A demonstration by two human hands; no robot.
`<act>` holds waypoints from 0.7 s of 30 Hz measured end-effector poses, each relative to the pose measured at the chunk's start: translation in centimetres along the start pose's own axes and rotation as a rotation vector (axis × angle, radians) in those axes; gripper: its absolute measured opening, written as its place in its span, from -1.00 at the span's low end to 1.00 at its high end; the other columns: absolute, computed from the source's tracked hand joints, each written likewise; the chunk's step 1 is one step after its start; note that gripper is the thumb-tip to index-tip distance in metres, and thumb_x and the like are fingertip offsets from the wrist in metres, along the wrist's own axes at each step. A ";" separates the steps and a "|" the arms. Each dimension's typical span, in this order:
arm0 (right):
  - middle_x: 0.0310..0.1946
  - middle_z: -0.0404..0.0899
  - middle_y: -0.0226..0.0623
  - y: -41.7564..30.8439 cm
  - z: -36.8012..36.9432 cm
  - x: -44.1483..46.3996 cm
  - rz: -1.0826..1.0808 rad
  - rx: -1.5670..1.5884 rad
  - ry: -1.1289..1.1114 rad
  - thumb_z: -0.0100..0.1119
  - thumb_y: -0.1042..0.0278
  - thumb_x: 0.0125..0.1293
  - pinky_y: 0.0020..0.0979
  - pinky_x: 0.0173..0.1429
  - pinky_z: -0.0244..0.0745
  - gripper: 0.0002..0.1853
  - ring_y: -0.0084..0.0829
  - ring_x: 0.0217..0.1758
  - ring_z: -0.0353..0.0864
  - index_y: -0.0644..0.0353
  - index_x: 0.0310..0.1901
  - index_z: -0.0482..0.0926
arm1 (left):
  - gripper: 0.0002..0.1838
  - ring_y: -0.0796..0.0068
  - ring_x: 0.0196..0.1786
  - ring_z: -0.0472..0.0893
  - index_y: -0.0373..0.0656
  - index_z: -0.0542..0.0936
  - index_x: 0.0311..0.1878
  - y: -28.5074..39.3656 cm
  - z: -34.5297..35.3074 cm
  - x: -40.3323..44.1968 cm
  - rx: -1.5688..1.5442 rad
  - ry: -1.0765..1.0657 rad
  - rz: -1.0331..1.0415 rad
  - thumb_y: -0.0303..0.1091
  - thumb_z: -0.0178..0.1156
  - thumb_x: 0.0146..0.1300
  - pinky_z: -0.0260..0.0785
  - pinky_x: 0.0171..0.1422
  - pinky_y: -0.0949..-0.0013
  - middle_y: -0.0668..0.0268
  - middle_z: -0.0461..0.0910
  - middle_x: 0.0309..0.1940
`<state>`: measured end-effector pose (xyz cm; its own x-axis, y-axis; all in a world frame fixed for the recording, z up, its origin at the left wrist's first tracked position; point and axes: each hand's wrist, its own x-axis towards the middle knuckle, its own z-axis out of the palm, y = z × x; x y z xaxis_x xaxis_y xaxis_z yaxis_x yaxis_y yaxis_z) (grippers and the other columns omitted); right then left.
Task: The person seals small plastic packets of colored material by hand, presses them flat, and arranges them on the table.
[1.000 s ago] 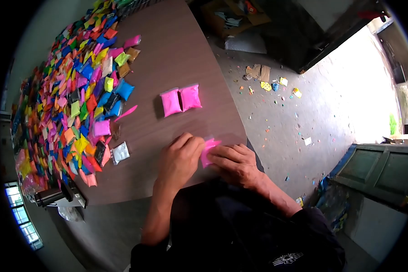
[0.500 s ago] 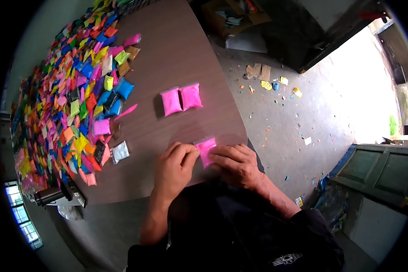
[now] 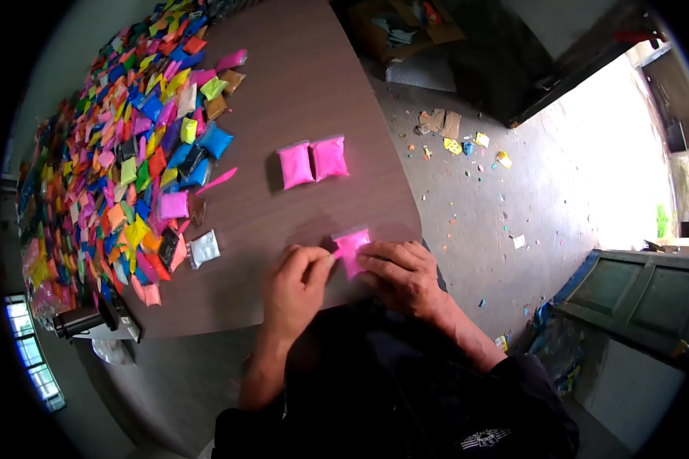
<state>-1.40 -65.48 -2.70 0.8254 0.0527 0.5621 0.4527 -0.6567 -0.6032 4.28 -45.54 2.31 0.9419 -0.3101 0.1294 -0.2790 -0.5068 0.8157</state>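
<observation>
A pink packet [image 3: 352,249] lies near the table's front edge between my two hands. My right hand [image 3: 406,275] has its fingers closed on the packet's right side. My left hand [image 3: 297,279] is pinched at the packet's left, and a small pink piece shows at its fingertips, against the packet. Farther up the table two more pink packets, one on the left [image 3: 295,165] and one on the right [image 3: 330,157], rest side by side.
Many colourful packets [image 3: 130,168] are heaped on the left of the table [image 3: 283,84]. A pink plastic knife [image 3: 220,179] and a white packet [image 3: 204,249] lie beside the heap. Scraps and cardboard [image 3: 441,122] litter the floor. A black cylinder [image 3: 80,321] stands at the lower left.
My left hand has drawn back slightly to the left from the packet, uncovering more of it. The camera view has shifted a little. My right hand keeps its hold.
</observation>
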 end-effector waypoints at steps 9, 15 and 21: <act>-0.08 0.75 -0.31 -0.1 0.4 -0.3 0.009 -0.033 0.011 0.60 0.43 -0.06 -0.34 -0.10 0.58 -0.61 -0.32 -0.14 0.75 0.09 -0.11 0.75 | -0.89 0.11 -0.34 0.67 -0.25 0.61 -0.24 -2.9 1.0 1.2 0.174 0.077 0.136 -0.49 0.38 0.30 0.50 -0.27 0.22 0.16 0.66 -0.34; -0.08 0.74 -0.30 -0.4 0.1 -0.4 0.026 -0.030 0.011 0.60 0.44 -0.06 -0.33 -0.09 0.58 -0.61 -0.31 -0.15 0.74 0.10 -0.12 0.76 | -0.92 0.12 -0.32 0.67 -0.20 0.63 -0.23 -0.7 -0.1 -0.1 0.026 0.052 0.035 -0.49 0.37 0.30 0.51 -0.25 0.18 0.17 0.64 -0.35; -0.10 0.71 -0.39 -0.1 0.3 -0.4 0.004 -0.030 0.040 0.54 0.42 0.01 -0.35 -0.17 0.49 -0.63 -0.35 -0.22 0.69 0.06 -0.07 0.76 | -0.93 0.05 -0.33 0.66 -0.16 0.62 -0.24 -1.5 1.5 0.2 0.141 0.008 0.190 -0.47 0.35 0.30 0.52 -0.27 0.14 0.20 0.62 -0.37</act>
<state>-1.72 -65.24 -3.03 0.8129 0.0205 0.5820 0.4384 -0.6793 -0.5884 4.57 -46.02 0.24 0.8712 -0.4043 0.2785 -0.4744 -0.5472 0.6896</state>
